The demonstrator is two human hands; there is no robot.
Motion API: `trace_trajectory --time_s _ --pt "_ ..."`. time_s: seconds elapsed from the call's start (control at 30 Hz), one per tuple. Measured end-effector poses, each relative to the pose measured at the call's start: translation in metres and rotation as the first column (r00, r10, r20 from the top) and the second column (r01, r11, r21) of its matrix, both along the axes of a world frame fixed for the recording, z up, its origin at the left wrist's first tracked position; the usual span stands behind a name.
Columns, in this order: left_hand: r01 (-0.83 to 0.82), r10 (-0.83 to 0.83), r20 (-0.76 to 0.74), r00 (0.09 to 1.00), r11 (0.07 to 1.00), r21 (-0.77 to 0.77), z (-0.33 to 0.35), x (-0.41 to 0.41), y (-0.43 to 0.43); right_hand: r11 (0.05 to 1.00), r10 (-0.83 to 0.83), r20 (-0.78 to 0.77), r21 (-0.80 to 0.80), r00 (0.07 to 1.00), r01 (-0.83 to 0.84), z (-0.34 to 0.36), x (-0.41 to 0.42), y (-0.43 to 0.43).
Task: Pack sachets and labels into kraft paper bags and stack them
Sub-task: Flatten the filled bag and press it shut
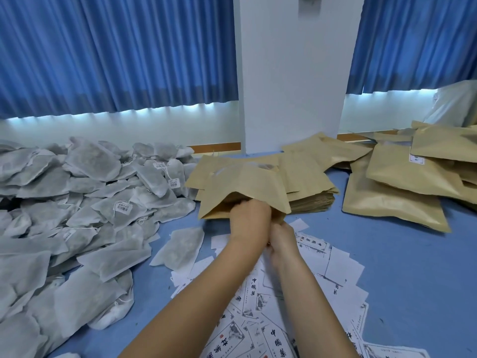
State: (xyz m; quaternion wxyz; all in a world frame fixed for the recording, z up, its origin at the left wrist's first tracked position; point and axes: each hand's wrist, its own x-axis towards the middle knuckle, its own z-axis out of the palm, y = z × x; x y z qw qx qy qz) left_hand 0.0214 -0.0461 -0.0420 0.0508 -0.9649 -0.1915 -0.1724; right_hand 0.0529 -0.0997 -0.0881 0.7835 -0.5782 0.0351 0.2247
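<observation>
Sachets (77, 202) crowd the left of the blue counter (402, 267), labels (284, 319) lie under the forearms, and filled bags (395, 197) are piled on the right, with bare room between. The left hand (249, 220) curls its fingers (238, 204) tightly into the mouth of the paper bag (242, 184). The right hand (282, 240) pinches the bag's lower edge, just above the labels.

Left hand (249, 223) and right hand (282, 241) touch, fingers curled.

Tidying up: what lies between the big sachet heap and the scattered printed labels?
In the head view, one loose sachet lies on the blue surface between the sachet heap and the labels.
</observation>
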Motion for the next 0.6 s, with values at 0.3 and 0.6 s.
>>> trace_trajectory --time_s 0.3,0.6 --pt "-0.055 0.042 0.217 0.975 0.997 0.051 -0.001 -0.019 0.019 0.959 0.129 0.076 0.243 0.989 -0.144 0.002 -0.007 0.002" --pt "0.405 -0.258 0.456 0.852 0.877 -0.260 -0.040 -0.036 -0.002 0.994 -0.105 -0.013 0.021 0.994 0.105 0.003 0.004 -0.006"
